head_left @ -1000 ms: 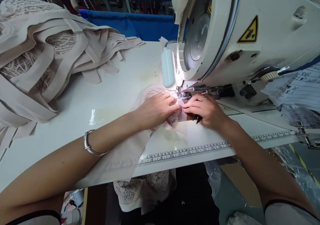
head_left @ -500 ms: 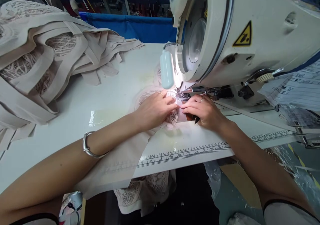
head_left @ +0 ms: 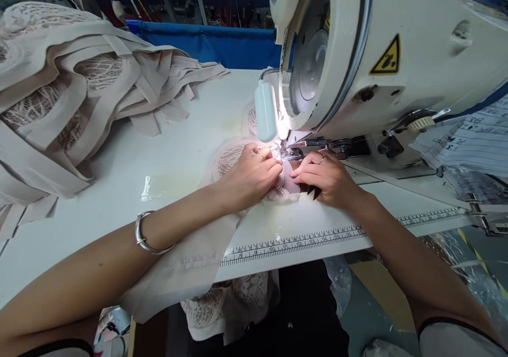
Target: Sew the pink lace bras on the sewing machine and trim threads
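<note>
Pale pink lace fabric (head_left: 230,158) lies on the sewing machine bed, its scalloped trim bright under the lamp. My left hand (head_left: 254,174) is closed, its fingers pinching the lace just left of the presser foot (head_left: 292,154). On the other side, my right hand (head_left: 323,174) has its thumb and fingertips pressed together at the fabric's right edge. Two dark pointed tips (head_left: 314,192) stick out below the right palm; the rest of that tool is hidden. From under my left forearm a sheer beige panel (head_left: 186,272) hangs over the table's front edge.
Beige straps and lace pieces (head_left: 91,76) are heaped at the left. The white sewing machine (head_left: 420,55) fills the upper right, with a small lamp (head_left: 265,110) by the needle. A printed ruler (head_left: 293,244) runs along the front edge. More lace (head_left: 234,301) hangs below, over my lap.
The lace under my hands has shifted slightly right, showing more of its pink edge. My left fingers have curled more, and my right hand has moved slightly right.
</note>
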The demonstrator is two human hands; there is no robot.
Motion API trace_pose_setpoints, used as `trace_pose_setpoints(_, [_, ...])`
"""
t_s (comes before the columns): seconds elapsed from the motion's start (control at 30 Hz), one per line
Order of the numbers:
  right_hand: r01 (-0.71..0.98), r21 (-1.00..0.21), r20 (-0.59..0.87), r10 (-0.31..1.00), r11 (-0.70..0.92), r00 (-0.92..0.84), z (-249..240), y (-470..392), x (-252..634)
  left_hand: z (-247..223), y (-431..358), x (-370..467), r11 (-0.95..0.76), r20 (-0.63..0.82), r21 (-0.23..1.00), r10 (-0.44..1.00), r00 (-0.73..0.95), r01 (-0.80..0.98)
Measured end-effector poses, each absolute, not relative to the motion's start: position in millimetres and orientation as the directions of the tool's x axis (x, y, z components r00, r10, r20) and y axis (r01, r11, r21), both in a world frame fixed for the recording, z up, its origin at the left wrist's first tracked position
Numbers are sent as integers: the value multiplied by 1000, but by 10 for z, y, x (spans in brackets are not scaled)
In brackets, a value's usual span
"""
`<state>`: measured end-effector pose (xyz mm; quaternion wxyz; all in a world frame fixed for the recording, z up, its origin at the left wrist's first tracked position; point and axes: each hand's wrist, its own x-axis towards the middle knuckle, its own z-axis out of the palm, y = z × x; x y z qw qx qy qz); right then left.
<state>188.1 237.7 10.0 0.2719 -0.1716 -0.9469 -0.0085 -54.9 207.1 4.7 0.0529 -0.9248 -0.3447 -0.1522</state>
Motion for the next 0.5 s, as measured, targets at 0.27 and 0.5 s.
trace_pose_setpoints(0.27, [329, -80, 522, 320, 941, -791, 89, 2392, 1882, 60, 2081, -564, -716, 292, 19, 671, 681, 698])
trace_pose_setpoints(0.5, [323, -130, 531, 341, 938, -776, 65, 2402, 1879, 51, 2067, -550, -668, 310, -19, 704, 640, 744])
